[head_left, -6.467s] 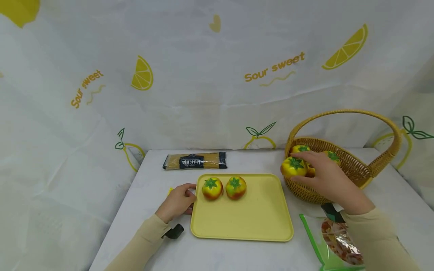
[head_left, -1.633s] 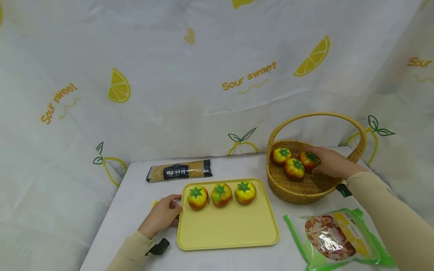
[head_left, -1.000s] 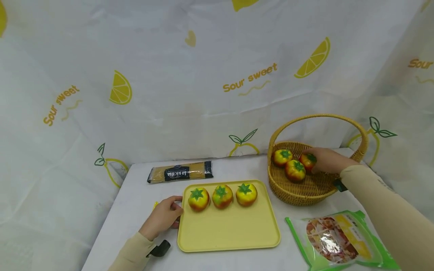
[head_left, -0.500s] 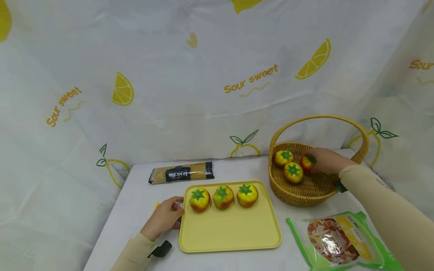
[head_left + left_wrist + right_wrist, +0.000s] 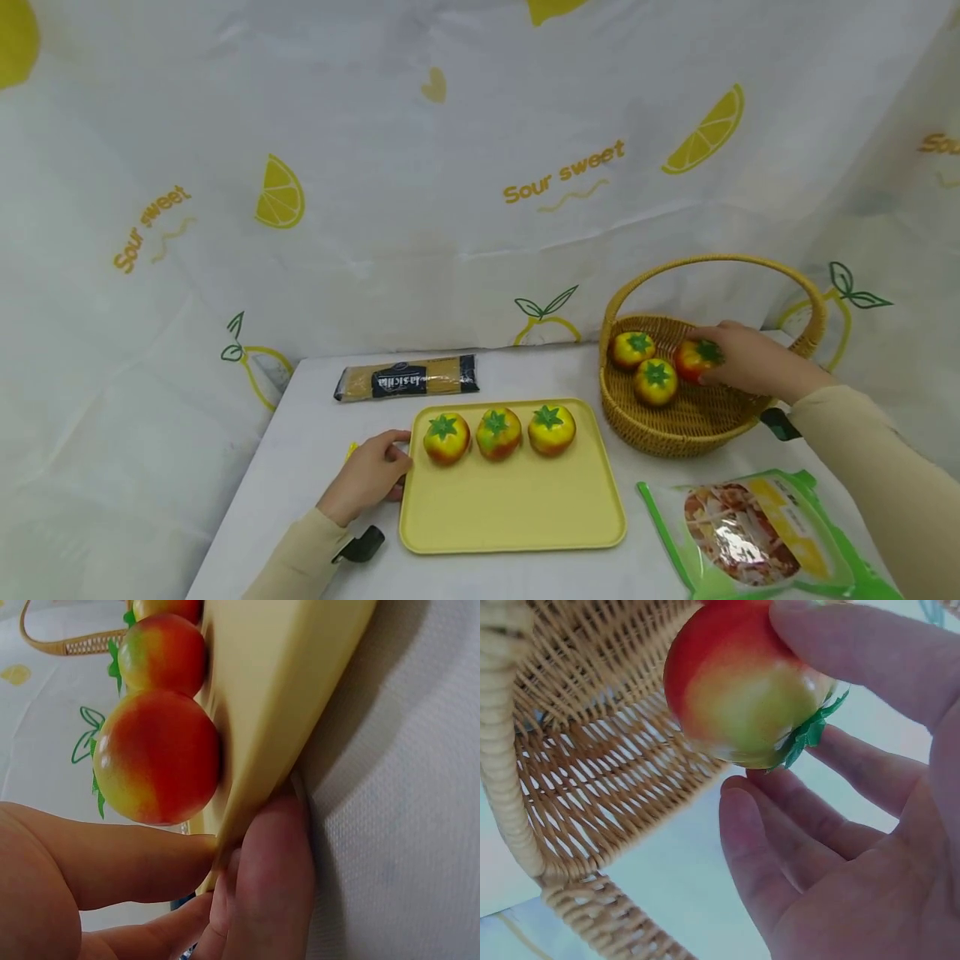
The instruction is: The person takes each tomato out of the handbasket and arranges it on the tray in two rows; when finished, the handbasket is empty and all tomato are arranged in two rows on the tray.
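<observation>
The person's right hand [image 5: 753, 364] reaches into the wicker basket [image 5: 701, 421] and its fingers [image 5: 870, 656] curl round a red-and-yellow tomato [image 5: 695, 360], thumb on one side and fingertips under the green calyx, as the right wrist view shows. Compared with half a second ago, this tomato sits a little higher and further right in the basket, apart from the two other tomatoes [image 5: 646, 365] that lie side by side on the basket's woven floor; 1.6 seconds ago it still lay close against them with the hand only touching it. Whether it is clear of the weave cannot be told from the head view; in the right wrist view the basket wall shows behind it.

The left hand [image 5: 367, 477] has not moved across the frames: it grips the left edge of the yellow tray [image 5: 517, 517], thumb on the rim and fingers [image 5: 274, 892] tucked beneath it against the worktop [image 5: 315, 433]. Three tomatoes [image 5: 498, 432] stand in a row along the tray's far edge, the same as 1.6 seconds ago; 6.5 seconds ago there were only two.

A packet of spaghetti [image 5: 407, 377] lies behind the tray, and a green-edged snack pouch [image 5: 750, 537] lies in front of the basket, both unchanged.
</observation>
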Demonstrator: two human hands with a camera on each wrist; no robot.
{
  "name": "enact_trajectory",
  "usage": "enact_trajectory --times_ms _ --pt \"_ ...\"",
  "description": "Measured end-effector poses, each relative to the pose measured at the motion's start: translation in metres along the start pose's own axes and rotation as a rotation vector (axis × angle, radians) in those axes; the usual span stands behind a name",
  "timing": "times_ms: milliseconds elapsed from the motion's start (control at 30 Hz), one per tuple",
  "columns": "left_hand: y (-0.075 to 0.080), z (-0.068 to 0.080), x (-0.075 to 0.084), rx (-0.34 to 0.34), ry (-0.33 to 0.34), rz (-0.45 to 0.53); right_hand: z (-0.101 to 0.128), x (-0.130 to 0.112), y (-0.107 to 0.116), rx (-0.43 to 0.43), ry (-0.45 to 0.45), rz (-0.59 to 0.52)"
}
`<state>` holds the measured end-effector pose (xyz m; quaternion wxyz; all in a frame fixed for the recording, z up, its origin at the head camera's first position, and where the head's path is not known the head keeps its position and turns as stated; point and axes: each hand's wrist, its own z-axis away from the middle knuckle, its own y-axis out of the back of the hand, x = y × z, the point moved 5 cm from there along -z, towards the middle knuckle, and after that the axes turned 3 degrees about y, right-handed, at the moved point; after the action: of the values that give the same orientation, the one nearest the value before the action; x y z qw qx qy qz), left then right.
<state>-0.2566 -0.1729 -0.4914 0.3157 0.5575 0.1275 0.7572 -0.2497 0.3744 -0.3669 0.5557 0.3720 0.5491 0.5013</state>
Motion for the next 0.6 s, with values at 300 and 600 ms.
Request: enact_trajectory --times_ms 300,600 --pt "0.002 0.001 -0.001 0.006 -0.012 0.003 0.026 -0.029 0.009 0.085 0.016 -0.003" --pt "0.0 0.001 0.002 -0.001 -0.021 0.008 0.041 -0.098 -0.004 0.136 0.122 -0.07"
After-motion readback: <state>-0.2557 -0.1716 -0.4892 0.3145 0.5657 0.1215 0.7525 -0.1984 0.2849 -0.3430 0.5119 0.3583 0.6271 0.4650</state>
